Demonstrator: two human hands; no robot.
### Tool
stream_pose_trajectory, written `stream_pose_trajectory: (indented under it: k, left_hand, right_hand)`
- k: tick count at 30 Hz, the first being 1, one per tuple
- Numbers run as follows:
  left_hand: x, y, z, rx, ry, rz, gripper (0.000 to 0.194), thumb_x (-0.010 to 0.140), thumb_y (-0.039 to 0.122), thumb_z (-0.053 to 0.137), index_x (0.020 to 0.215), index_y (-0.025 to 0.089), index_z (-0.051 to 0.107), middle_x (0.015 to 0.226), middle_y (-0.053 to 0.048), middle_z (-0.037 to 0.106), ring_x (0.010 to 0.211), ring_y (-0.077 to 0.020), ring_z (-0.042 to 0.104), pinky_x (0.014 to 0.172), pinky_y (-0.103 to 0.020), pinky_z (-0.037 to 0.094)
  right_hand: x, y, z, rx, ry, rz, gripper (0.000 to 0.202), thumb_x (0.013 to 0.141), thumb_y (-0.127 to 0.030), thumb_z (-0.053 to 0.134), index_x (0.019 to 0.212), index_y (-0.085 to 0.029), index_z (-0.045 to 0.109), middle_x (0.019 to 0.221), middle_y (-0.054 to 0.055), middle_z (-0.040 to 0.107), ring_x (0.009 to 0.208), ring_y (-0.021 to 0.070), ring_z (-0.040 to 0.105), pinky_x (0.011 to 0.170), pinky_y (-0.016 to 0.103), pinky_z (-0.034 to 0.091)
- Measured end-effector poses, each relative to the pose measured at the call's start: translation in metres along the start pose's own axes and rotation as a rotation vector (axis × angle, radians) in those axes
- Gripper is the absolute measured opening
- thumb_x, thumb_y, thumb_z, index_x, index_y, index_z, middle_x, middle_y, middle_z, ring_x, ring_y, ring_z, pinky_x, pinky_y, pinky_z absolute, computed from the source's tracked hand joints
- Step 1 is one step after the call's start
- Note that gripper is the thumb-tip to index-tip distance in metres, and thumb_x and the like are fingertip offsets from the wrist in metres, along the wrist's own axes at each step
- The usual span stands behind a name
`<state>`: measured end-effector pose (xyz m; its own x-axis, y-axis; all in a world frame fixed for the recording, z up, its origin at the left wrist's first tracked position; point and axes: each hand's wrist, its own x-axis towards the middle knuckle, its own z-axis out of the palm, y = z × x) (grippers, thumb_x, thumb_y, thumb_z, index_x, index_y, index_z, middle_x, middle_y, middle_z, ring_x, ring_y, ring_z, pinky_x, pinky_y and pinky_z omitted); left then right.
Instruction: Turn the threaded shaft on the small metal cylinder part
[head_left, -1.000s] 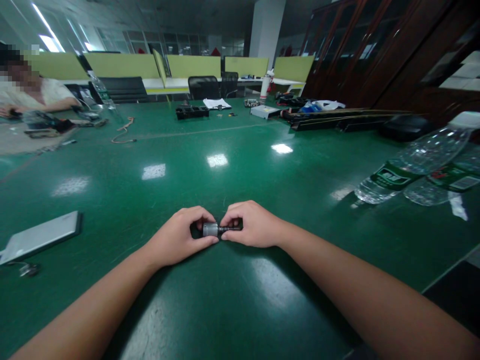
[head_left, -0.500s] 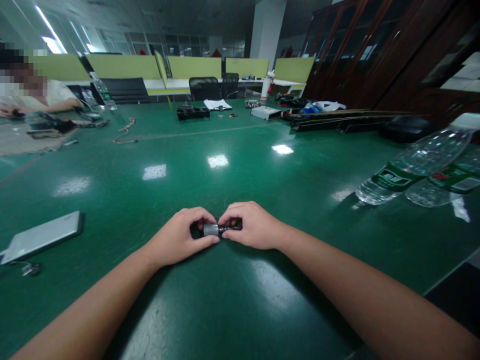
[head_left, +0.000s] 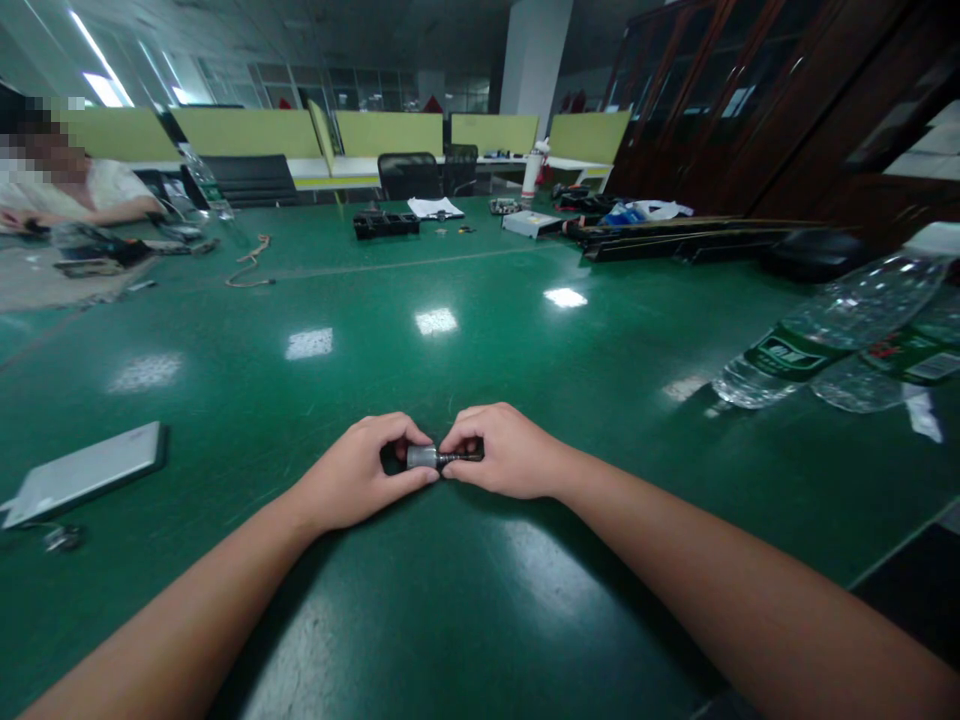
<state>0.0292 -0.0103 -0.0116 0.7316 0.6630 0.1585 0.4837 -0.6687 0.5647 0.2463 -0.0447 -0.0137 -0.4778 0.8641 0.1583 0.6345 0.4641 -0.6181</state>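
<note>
A small silver cylinder is held in a narrow pinch by the left hand. The thin dark rod at its right end is pinched by the right hand. Both are lined up left to right, between the two hands. Whether they are joined cannot be told. The shiny green table is seen below. A flat grey box is seen at the near left, a clear bottle at the right, and yellow-green screens far off.

We see a silvery cylinder held level toward seven o'clock from centre, its dark shaft pointing to three o'clock
</note>
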Motion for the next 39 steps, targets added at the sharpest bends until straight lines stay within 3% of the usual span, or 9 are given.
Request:
stream_pose_trajectory:
  k: [39]
  left_hand:
    - [0.001,-0.002,0.0,-0.007,-0.02,-0.008,0.021,0.084,0.039,0.068,0.093,0.019,0.066,0.086,-0.001,0.067,0.079,-0.0178,0.061,0.073,-0.029,0.044]
  right_hand:
    - [-0.004,0.006,-0.011,-0.044,-0.054,-0.005,0.011,0.077,-0.02,0.073,0.086,-0.015,0.075,0.077,0.002,0.067,0.069,0.0115,0.058,0.063,0.022,0.039]
